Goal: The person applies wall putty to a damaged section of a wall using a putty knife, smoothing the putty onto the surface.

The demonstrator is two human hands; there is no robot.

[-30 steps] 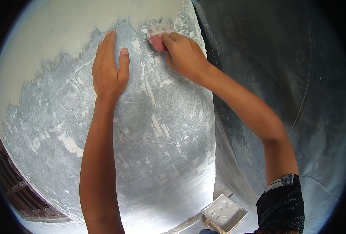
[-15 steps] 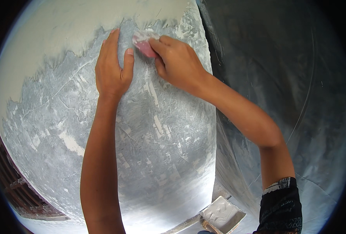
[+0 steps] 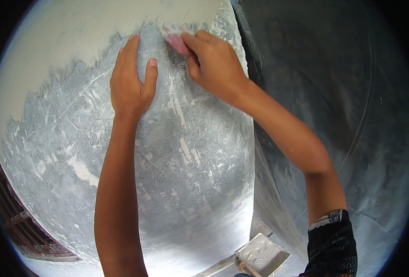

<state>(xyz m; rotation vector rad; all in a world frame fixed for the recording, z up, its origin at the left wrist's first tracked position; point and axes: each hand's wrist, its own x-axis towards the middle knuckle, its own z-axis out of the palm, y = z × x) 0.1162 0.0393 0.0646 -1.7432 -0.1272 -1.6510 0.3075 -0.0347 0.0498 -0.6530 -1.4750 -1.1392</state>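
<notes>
A large, curving grey surface [image 3: 213, 184] spreads in front of me, streaked with whitish smears. Across its far part lies a smooth cream coat [image 3: 75, 37] with a ragged edge. My left hand [image 3: 130, 90] rests flat on the grey, fingers pointing away and thumb apart, holding nothing. To its right, my right hand [image 3: 218, 69] pinches a small pink scraper [image 3: 179, 44]. White paste covers the scraper's far edge, which meets the surface near the border of the cream coat. My fingers partly hide the scraper's near end.
A shallow box of whitish paste [image 3: 259, 253] stands by the surface's lower right corner. Dark, creased sheeting [image 3: 320, 115] stretches along the right side. Brown slatted material [image 3: 22, 221] shows past the curved left edge.
My right hand has moved slightly away from me and to the right, carrying the pink scraper up toward the cream coat. The left hand has barely shifted.
</notes>
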